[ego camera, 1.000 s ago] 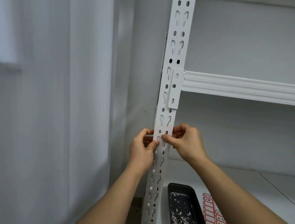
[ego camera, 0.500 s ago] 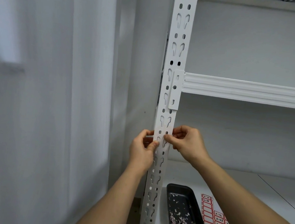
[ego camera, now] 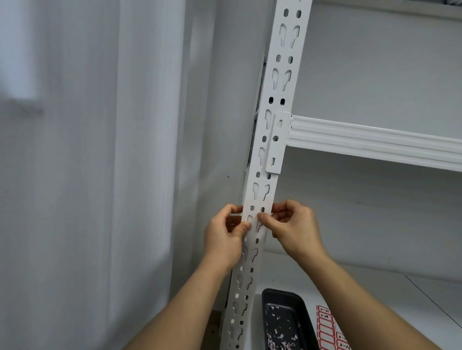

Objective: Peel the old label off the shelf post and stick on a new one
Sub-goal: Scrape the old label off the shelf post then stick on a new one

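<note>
Both hands meet on the post (ego camera: 263, 177), just below the beam (ego camera: 389, 144) bracket. The left hand (ego camera: 226, 235) curls round the post's near edge, thumb on its face, likely to steady itself. The right hand (ego camera: 293, 232) reaches from the other side, its thumb tip pressing the face beside the left thumb, other fingers curled behind the edge. I cannot make out a label under the thumbs, white on white, so whether they pick at an old one or smooth a new one is unclear. Below the right forearm, a black tray (ego camera: 288, 339) holds paper scraps on the shelf (ego camera: 381, 299); a sheet (ego camera: 334, 348) of red-bordered labels lies beside it. A curtain (ego camera: 72, 161) hangs left of the left hand.
</note>
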